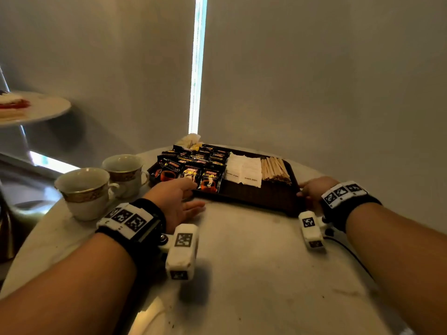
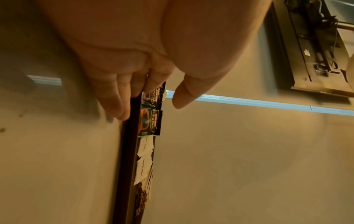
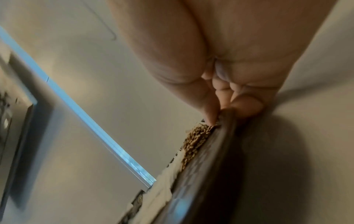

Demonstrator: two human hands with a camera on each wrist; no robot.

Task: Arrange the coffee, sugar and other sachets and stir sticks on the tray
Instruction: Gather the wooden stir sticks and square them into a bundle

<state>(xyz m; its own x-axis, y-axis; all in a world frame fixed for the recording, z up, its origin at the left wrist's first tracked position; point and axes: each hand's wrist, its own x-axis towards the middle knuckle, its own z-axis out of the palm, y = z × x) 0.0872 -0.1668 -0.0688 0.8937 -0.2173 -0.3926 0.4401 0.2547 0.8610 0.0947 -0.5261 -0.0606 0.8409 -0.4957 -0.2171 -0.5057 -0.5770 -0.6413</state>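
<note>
Your right hand (image 1: 312,189) is clamped on the right rim of the dark brown rectangular tray (image 1: 254,198); the right wrist view shows the thumb (image 3: 208,112) over the rim and the other fingers curled beneath it. Your left hand (image 1: 174,201) is at the tray's near-left edge with its fingers straight and relaxed, holding nothing. In the left wrist view the fingertips (image 2: 118,109) lie against the tray's outer wall and the thumb (image 2: 184,97) stands free of it.

Between your hands, the tray looks nearly dressed. The black foil coffee sachets (image 1: 191,170) printed with orange cups stand in overlapping rows just beyond your left hand. The white paper sugar sachets (image 1: 244,169) lie in the middle, and the pale wooden stir sticks (image 1: 275,169) lie bundled just beside them, close to your right hand. A few pale sachets (image 1: 189,140) at the far corner beyond your left hand seem to be off the tray, though I cannot tell for certain.

You appear to be at the closing step: squaring or shifting the loaded tray on the pale marble counter (image 1: 242,274). Next, bring your left hand onto the rim to match the right, and move the tray level and slowly, since the upright coffee sachets could topple. Watch the two white gold-banded teacups (image 1: 84,189) just outside your left hand.
</note>
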